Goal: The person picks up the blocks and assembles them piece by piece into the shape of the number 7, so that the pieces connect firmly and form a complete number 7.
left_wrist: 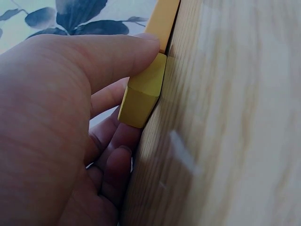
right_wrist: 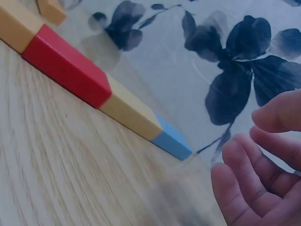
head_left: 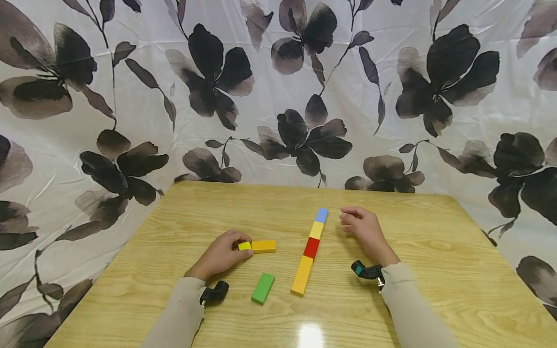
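My left hand (head_left: 224, 252) pinches a small yellow block (head_left: 244, 246) between thumb and fingers on the table. In the left wrist view the yellow block (left_wrist: 143, 89) meets the end of an orange block (left_wrist: 162, 21), which the head view shows lying lengthwise to its right. A line of end-to-end blocks runs away from me: an orange block (head_left: 302, 275), a red block (head_left: 311, 248), a pale yellow block (head_left: 316, 230) and a blue block (head_left: 321, 215). Beside the blue end, my right hand (head_left: 364, 229) hovers with loosely bent fingers, holding nothing.
A green block (head_left: 263, 288) lies on the wooden table (head_left: 348, 314) between the left forearm and the line. Black devices (head_left: 215, 293) are strapped to both wrists. A floral cloth (head_left: 278, 96) hangs behind the table's far edge.
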### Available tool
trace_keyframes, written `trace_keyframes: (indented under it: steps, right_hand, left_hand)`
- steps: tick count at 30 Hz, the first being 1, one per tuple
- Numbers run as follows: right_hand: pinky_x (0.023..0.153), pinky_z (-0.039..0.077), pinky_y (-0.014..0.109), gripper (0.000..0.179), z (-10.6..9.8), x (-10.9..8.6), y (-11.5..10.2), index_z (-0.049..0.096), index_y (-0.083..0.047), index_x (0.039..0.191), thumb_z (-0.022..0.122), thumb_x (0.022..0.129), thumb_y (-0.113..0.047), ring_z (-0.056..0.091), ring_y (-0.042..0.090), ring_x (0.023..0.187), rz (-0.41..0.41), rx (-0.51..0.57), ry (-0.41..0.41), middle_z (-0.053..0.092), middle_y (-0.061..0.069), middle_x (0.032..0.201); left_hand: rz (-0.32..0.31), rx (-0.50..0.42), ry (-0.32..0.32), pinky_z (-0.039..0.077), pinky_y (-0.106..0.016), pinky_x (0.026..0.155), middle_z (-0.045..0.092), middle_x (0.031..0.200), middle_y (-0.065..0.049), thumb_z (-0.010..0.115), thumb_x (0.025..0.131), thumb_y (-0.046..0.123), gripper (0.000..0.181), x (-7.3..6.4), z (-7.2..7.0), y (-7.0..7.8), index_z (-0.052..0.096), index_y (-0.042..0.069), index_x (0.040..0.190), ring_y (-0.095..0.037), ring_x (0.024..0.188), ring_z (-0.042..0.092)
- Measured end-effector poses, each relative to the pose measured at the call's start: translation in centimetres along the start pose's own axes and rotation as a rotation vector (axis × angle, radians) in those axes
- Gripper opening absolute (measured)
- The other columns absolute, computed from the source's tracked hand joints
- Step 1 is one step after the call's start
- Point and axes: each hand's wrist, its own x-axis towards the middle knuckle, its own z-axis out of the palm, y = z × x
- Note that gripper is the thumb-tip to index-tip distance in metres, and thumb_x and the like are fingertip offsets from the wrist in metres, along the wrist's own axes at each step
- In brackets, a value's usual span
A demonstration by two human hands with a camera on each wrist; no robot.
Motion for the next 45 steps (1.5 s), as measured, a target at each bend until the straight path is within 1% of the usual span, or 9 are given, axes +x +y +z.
trace_keyframes:
  steps: [4,9,16,20,27,30,33,41,45]
  right_hand:
    - [0.088,0.055,0.04,0.042,-1.2,-0.6,-0.3,0.055,0.009,0.134,0.06,0.103,-0.019,0.059,0.041,0.114,-0.018,-0.037,-0.001,0.058,0.029,0.127]
    - [0.088,0.055,0.042,0.044,-2.7,-1.2,-0.3,0.056,0.008,0.134,0.062,0.102,-0.022,0.06,0.04,0.113,-0.005,-0.076,0.014,0.06,0.023,0.126]
    - [0.089,0.054,0.042,0.047,-4.9,-1.9,-0.1,0.054,0.007,0.136,0.061,0.103,-0.026,0.06,0.038,0.112,-0.015,-0.13,0.015,0.057,0.027,0.129]
    - [0.088,0.055,0.042,0.05,-6.0,-2.4,0.0,0.053,0.007,0.137,0.061,0.102,-0.028,0.062,0.035,0.11,-0.017,-0.13,0.017,0.056,0.027,0.128]
    - [0.082,0.057,0.034,0.047,-7.3,-2.9,0.4,0.053,0.008,0.137,0.06,0.103,-0.023,0.066,0.015,0.098,-0.019,-0.182,0.038,0.061,0.024,0.123]
    - [0.082,0.057,0.033,0.047,-7.7,-3.2,0.4,0.053,0.008,0.137,0.06,0.103,-0.024,0.066,0.011,0.096,-0.014,-0.193,0.045,0.061,0.025,0.123]
    - [0.082,0.057,0.033,0.046,-7.9,-3.4,0.4,0.053,0.009,0.136,0.06,0.103,-0.023,0.067,0.012,0.096,-0.025,-0.204,0.047,0.061,0.027,0.123]
    - [0.079,0.057,0.031,0.048,-8.5,-3.9,0.6,0.053,0.011,0.135,0.061,0.102,-0.023,0.067,0.016,0.096,-0.069,-0.205,0.042,0.063,0.023,0.118]
    - [0.078,0.057,0.029,0.049,-8.7,-4.3,0.9,0.053,0.011,0.135,0.063,0.101,-0.024,0.067,0.017,0.097,-0.07,-0.208,0.046,0.062,0.024,0.119]
  left_hand:
    - [0.0,-0.002,0.002,0.045,-0.037,0.081,0.06,0.104,0.006,0.077,0.091,0.03,0.027,0.0,-0.1,0.0,0.071,0.022,0.116,-0.015,0.088,0.053]
    - [-0.004,-0.008,0.001,0.045,-0.037,0.081,0.06,0.103,0.006,0.077,0.091,0.029,0.027,-0.1,-0.1,0.0,0.071,0.022,0.116,-0.015,0.088,0.052]
    - [-0.006,-0.014,0.001,0.045,-0.037,0.08,0.06,0.103,0.005,0.077,0.091,0.029,0.027,-0.2,-0.1,0.1,0.071,0.021,0.116,-0.015,0.088,0.053]
    - [-0.004,-0.011,0.001,0.045,-0.037,0.08,0.06,0.103,0.005,0.077,0.091,0.028,0.027,-0.2,-0.2,0.2,0.071,0.021,0.116,-0.015,0.087,0.053]
    - [-0.003,-0.016,-0.001,0.046,-0.038,0.081,0.06,0.106,0.005,0.077,0.091,0.028,0.027,-0.2,-0.2,0.2,0.071,0.021,0.116,-0.015,0.088,0.053]
    - [-0.008,-0.008,0.001,0.046,-0.038,0.081,0.061,0.106,0.005,0.076,0.091,0.028,0.026,-0.2,-0.2,0.2,0.071,0.02,0.116,-0.015,0.089,0.053]
    - [-0.011,-0.004,0.002,0.046,-0.037,0.081,0.06,0.106,0.005,0.076,0.091,0.028,0.026,-0.3,-0.2,0.2,0.071,0.021,0.116,-0.015,0.088,0.053]
    - [-0.002,-0.009,-0.001,0.045,-0.038,0.081,0.06,0.106,0.005,0.076,0.091,0.03,0.027,-0.1,-0.1,-0.1,0.071,0.021,0.116,-0.015,0.088,0.052]
    - [-0.003,-0.018,0.0,0.045,-0.037,0.081,0.06,0.105,0.005,0.077,0.091,0.03,0.028,-0.1,-0.1,-0.2,0.071,0.022,0.116,-0.015,0.088,0.052]
